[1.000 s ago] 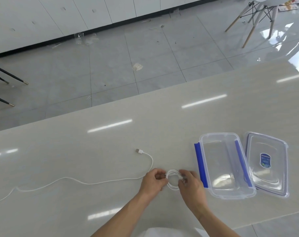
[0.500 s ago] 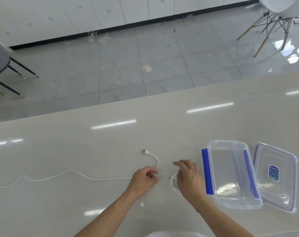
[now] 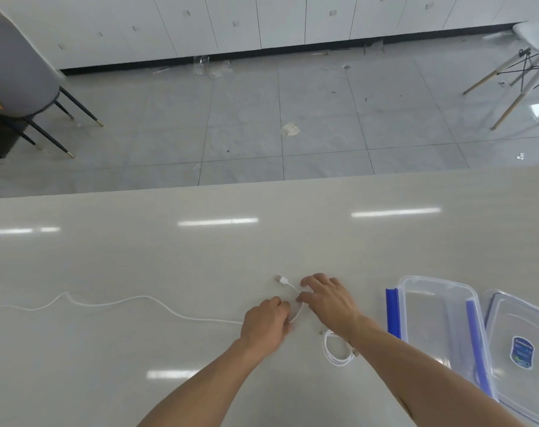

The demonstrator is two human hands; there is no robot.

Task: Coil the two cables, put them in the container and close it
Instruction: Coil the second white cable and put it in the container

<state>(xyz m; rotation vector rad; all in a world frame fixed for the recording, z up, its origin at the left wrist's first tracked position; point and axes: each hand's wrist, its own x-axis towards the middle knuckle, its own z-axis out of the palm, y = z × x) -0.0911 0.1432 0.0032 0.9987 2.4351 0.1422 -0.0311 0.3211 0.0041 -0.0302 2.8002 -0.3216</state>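
We're starting the second cable [image 3: 138,297]: left hand [image 3: 266,322] curls round its first loop, right hand [image 3: 326,298] spreads over the plug end, grip unclear. Coiled cable [image 3: 327,349] lies beside the open container [image 3: 437,318]. Next, we'd draw in the long tail, loop by loop.

Left hand [image 3: 266,326] curled round trailing cable [image 3: 206,319], right hand [image 3: 326,298] just beside it, fingers spread forward

Bright even light, ceiling-lamp glare on table [image 3: 200,251], wide-angle edge bending
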